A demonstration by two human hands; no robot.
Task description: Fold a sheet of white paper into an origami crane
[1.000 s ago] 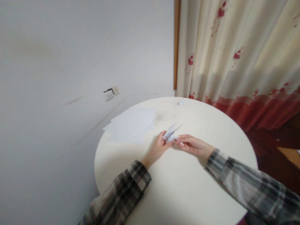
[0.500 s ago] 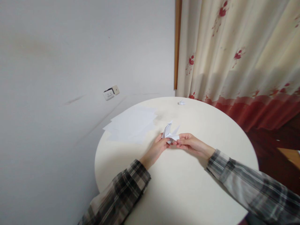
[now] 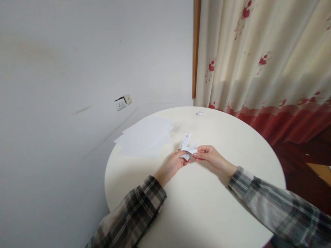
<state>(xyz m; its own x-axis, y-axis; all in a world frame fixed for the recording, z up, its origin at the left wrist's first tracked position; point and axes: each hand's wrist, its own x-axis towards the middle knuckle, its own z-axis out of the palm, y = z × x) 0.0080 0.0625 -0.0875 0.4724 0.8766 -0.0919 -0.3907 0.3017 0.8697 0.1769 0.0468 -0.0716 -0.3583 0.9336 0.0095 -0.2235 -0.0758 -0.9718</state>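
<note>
Between my two hands is a white origami crane [image 3: 186,147], with a tall folded point standing up and flaps spread to the side. My left hand [image 3: 175,163] is closed on its near left part, the thumb lying over the paper. On the other side my right hand [image 3: 208,155] pinches a flap of the crane between thumb and fingers. Some fingertips are hidden behind the paper. The crane is held just above the white table [image 3: 207,203].
Loose white paper sheets [image 3: 144,136] lie overlapping at the table's left. A small folded paper piece [image 3: 200,113] rests near the far edge. Behind stand a wall with a socket [image 3: 120,104] and a flowered curtain [image 3: 258,69].
The crane has tilted slightly, and a lower white flap now shows between my hands. My left fingers have shifted a little on the paper; the right hand has barely moved.
</note>
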